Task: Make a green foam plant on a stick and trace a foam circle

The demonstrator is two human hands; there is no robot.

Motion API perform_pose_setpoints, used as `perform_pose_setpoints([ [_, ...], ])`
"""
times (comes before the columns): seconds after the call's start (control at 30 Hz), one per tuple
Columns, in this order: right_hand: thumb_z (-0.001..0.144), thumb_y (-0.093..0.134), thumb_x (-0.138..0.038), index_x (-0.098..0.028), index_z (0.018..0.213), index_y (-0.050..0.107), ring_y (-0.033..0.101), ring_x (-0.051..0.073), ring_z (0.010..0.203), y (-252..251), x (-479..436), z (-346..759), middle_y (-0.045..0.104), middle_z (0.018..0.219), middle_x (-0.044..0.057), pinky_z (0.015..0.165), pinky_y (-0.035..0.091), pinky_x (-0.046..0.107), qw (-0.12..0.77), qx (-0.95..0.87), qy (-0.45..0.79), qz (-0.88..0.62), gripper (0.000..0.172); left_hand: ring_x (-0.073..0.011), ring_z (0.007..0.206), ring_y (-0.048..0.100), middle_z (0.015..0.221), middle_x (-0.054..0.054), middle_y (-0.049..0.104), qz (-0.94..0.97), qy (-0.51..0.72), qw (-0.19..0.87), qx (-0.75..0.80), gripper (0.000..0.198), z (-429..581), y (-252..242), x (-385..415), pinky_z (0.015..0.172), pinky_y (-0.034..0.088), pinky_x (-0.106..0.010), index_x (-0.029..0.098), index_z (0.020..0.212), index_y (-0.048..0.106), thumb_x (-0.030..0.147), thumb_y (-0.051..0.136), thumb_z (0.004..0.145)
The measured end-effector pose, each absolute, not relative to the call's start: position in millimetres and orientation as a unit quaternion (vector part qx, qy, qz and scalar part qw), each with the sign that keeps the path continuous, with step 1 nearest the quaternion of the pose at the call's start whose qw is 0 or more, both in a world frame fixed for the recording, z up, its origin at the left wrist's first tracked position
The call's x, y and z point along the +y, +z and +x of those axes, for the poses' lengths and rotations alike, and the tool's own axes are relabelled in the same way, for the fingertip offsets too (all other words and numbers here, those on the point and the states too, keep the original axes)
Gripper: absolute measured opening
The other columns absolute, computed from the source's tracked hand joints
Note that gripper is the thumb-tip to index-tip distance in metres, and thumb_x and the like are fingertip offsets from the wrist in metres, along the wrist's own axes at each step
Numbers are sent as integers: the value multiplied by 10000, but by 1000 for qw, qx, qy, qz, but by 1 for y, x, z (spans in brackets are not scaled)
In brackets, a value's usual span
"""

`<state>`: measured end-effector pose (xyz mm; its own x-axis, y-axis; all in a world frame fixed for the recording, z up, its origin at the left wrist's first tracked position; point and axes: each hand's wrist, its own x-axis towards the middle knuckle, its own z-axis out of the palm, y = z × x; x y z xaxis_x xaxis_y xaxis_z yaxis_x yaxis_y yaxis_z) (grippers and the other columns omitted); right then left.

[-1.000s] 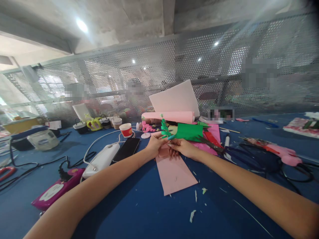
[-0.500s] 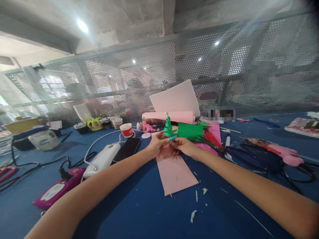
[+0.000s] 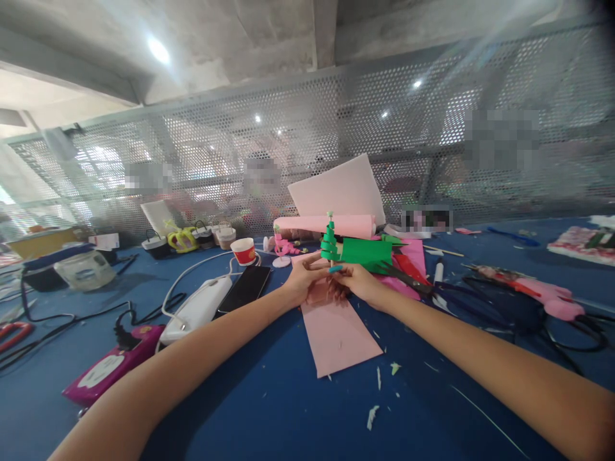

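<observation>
A small green paper piece wound round a thin stick stands upright between my two hands. My left hand pinches its base from the left. My right hand is closed on the base from the right, fingertips meeting the left hand's. Both hands hover over a pink paper sheet lying on the blue table. Just behind the hands lie a green paper sheet and a rolled pink sheet.
A black phone, a white charger with cable, a magenta box and a red-and-white cup lie left. Scissors and dark cables with pink items lie right. Paper scraps dot the front. A perforated metal screen closes the back.
The green paper piece on its stick has been turned from leaning left to standing upright and has shifted slightly right. Both hands stayed together at its base.
</observation>
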<state>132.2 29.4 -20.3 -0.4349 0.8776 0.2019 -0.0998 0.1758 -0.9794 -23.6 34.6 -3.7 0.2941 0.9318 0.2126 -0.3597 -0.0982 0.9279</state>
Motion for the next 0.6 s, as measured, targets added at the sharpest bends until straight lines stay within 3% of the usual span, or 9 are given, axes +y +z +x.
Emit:
perform_pose_setpoints([
  [0.37,743,716,-470,-161,669,599,591,111,442,-21,30,131,650,552,13,414,438,208,427,-630,568,-313,339,-151,629,666,778,-71,738,524,544,586,292,500,-23,-3,34,656,493,-277,109,980,660,162,850,520],
  [0.6,709,682,-595,-165,722,587,575,113,438,-19,30,133,642,545,-2,430,424,219,405,-650,574,-290,441,-186,825,674,934,-58,722,490,554,631,232,637,-24,-2,36,744,485,-281,189,1103,634,196,865,509],
])
